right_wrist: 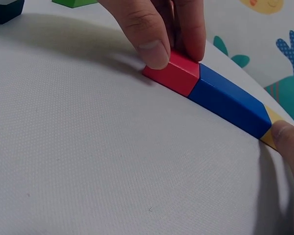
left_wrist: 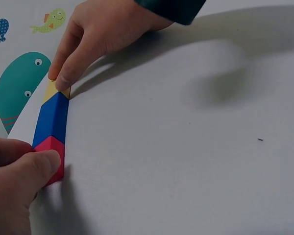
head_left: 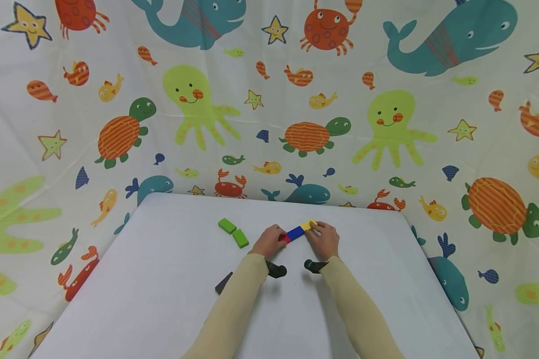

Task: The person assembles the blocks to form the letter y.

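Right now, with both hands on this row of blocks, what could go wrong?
Neither hand grips the blue block between the red block and yellow block, so uneven pushing by the left hand and right hand might shift it out of line. The left sleeve overlaps a dark piece in the head view; pulling back could brush it, though their gap is unclear.

Head view bright, light quite even. Both wrist views dimmer, greyish; in left one, right hand [left_wrist: 100,36] throws broad, soft-edged shadow over white table [left_wrist: 186,176].
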Demonstrator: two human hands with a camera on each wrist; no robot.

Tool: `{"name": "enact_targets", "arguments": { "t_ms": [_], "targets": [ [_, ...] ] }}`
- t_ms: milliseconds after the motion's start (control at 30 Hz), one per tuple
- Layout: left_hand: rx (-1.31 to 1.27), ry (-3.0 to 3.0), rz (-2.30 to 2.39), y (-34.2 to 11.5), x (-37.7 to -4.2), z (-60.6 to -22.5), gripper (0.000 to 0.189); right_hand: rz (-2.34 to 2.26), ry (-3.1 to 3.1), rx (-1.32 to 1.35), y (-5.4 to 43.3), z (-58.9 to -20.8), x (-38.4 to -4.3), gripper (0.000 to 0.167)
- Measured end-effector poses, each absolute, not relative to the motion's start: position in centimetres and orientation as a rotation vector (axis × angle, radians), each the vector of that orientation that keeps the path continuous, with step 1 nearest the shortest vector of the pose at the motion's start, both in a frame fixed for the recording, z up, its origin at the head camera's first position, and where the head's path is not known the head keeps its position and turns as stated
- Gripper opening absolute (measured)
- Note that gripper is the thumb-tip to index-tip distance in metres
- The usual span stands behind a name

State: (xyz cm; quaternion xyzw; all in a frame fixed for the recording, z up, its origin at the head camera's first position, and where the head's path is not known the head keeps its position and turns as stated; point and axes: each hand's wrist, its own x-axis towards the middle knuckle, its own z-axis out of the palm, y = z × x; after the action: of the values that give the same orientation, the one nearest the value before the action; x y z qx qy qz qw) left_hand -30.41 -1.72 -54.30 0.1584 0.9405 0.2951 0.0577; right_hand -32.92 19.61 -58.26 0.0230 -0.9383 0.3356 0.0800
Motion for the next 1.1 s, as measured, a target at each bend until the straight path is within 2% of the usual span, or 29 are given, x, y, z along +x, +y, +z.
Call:
{"name": "enact_targets", "arguments": {
  "t_ms": [667,933,1100],
  "targets": [
    [0.507,2.902,0.903,-2.5,-30.4,-54.5,0.034,1.062,-2.79,0.037,19.2,-57.1,-32.3,0.047],
    [0.56,2.987,0.871,-6.0,-30.8,-53.6,0.034,1.082,-2.729,0.0,18.2,-56.1,-31.5,0.042],
    [0.447,3.103,0.74,-9.9,-30.8,-53.3,0.032,1.231,-2.676,-0.057,16.4,-55.9,-30.0,0.041]
  ]
}}
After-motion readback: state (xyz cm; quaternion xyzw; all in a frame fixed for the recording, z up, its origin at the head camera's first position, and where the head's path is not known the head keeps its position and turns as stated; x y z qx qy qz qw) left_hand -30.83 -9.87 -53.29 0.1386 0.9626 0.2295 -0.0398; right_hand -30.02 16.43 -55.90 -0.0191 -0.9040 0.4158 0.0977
